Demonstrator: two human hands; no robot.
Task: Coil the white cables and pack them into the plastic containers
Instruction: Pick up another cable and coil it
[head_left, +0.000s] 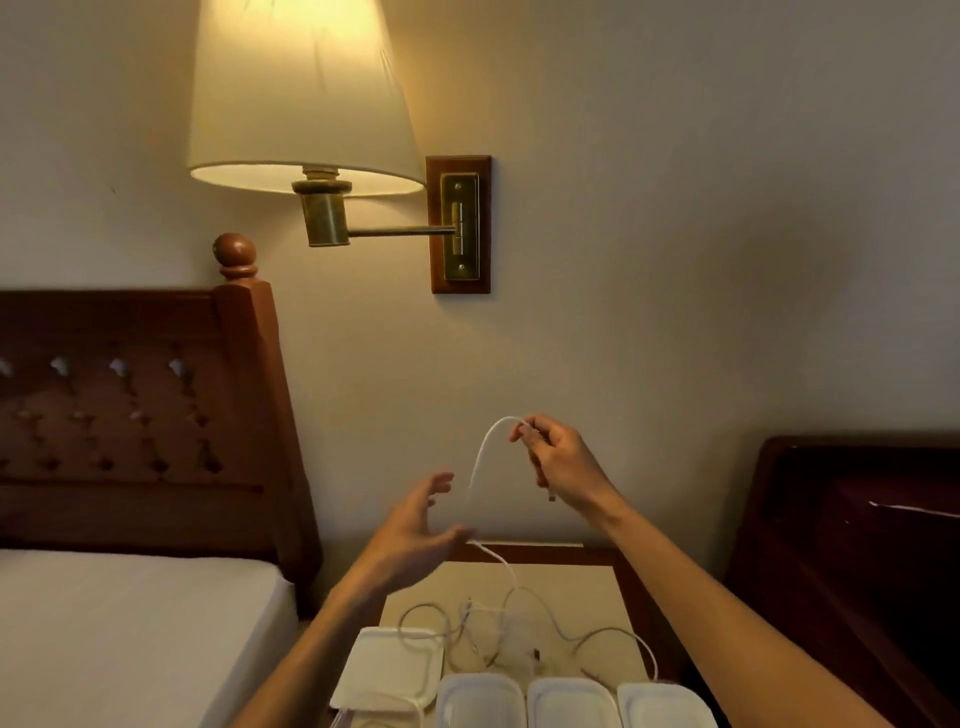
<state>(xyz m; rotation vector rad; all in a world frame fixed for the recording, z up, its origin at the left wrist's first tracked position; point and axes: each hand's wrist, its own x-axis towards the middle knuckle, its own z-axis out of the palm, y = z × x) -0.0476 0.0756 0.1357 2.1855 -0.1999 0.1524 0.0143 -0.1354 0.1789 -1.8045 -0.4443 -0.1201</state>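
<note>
White cable (485, 457) pinched high in right hand (558, 465), arching down past left hand (415, 525). Left fingers spread, relaxed, gripping nothing. Plastic containers (571, 701) on nightstand (597, 587) below.

Ahead of you a lit wall lamp (306, 98) with a cream shade hangs on a brass swing arm (400, 230) from a wooden wall plate (460, 223). To your left stands a carved dark wooden headboard (130, 415) topped by a round finial (235, 252), with a white mattress (130, 623) below. A dark wooden piece (857, 545) sits at your right.
</note>
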